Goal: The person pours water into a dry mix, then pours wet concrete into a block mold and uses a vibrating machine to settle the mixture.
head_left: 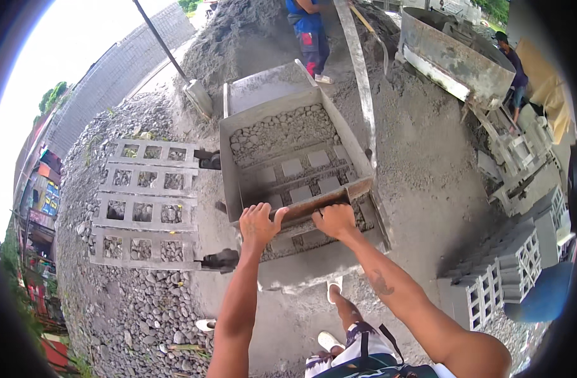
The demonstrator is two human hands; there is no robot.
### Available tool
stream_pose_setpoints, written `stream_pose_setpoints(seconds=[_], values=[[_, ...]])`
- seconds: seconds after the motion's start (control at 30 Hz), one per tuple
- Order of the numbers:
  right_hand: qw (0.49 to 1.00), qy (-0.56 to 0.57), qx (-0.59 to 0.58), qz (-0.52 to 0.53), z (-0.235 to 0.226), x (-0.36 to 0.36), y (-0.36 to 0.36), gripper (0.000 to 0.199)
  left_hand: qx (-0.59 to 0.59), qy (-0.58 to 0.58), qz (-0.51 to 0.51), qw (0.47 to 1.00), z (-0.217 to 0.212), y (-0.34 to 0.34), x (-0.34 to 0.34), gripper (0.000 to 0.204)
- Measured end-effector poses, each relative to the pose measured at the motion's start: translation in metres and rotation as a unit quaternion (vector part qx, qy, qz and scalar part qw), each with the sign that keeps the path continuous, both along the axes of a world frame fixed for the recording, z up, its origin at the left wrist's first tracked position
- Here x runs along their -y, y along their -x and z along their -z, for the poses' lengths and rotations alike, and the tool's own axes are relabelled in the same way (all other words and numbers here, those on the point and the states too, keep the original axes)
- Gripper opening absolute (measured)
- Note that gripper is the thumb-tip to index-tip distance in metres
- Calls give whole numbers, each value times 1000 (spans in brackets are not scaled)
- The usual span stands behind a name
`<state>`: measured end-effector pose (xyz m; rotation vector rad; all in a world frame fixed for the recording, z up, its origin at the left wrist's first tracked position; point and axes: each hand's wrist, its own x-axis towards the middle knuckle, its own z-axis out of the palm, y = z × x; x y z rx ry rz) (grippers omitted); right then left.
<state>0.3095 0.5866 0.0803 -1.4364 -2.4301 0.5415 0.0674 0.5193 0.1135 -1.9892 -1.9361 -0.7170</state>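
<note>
In front of me is an open metal box [348, 135] with grey gravel [285, 133] heaped at its far end. Flat square metal pieces [318, 159] show in rows across its lower part, among loose grit. My left hand [260, 222] is closed over the left part of the box's near edge, thumb to the right. Further right, my right hand [335, 219] wraps round the same edge, beside a dark, rusty strip [299, 212]. Both arms reach forward. Below the box's near side, a grit-covered ledge [313, 261] sticks out towards my feet.
Hollow concrete blocks [146, 211] lie in rows on gravel at left; more are stacked [499, 283] at right. A person in blue [310, 38] stands by the sand heap [238, 44]. Another person [515, 69] is beside a large round metal drum [455, 63]. A long pale bar [361, 75] rises on the right.
</note>
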Motion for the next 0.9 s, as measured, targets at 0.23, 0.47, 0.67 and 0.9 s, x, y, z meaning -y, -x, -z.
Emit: stream_pose_setpoints(seconds=[0.23, 0.47, 0.67, 0.9], values=[[985, 137, 84, 62, -36, 195, -73, 46, -22, -70, 38, 997, -9, -78, 186, 55], [993, 49, 87, 58, -28, 144, -58, 49, 2, -28, -18, 999, -16, -80, 146, 49], [990, 65, 114, 47, -34, 141, -50, 50, 25, 43, -46, 998, -24, -74, 151, 48], [991, 58, 109, 48, -21, 127, -55, 50, 59, 130, -65, 988, -39, -84, 139, 53]])
